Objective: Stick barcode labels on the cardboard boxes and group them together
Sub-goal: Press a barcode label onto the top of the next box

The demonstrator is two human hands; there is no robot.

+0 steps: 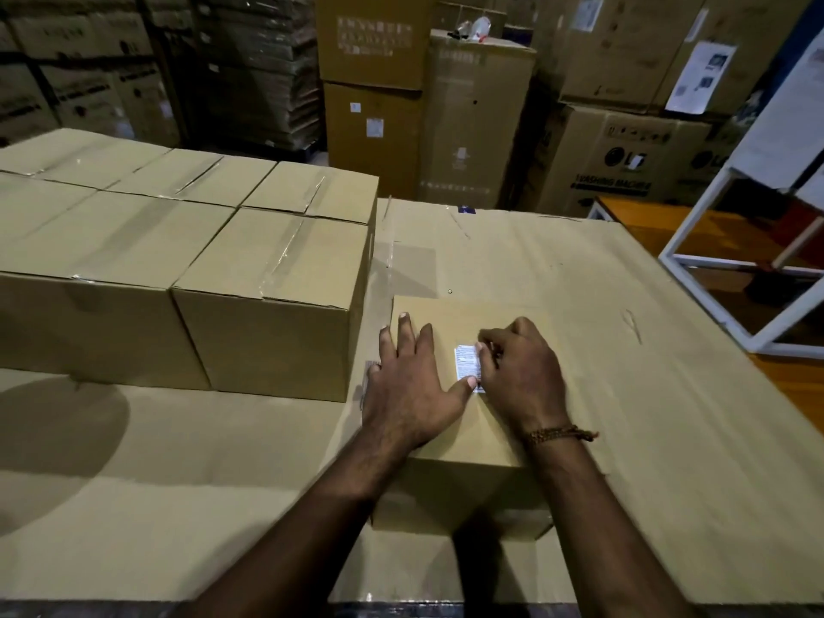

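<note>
Cardboard box point(463, 439) lies under both hands; the left hand point(408, 390) presses flat with straight, spread fingers, its thumb on the barcode label point(465, 361), whose right edge the right hand's point(519, 372) curled fingertips press down.

Both my forearms reach forward and slightly inward, side by side. My left hand point(408, 385) lies flat, palm down, fingers spread and straight, thumb stretched out to the right until its tip nearly meets the other hand. My right hand point(519, 372) is knuckles-up, fingers curled under and bunched at the tips. A beaded bracelet point(559, 434) circles my right wrist.
</note>
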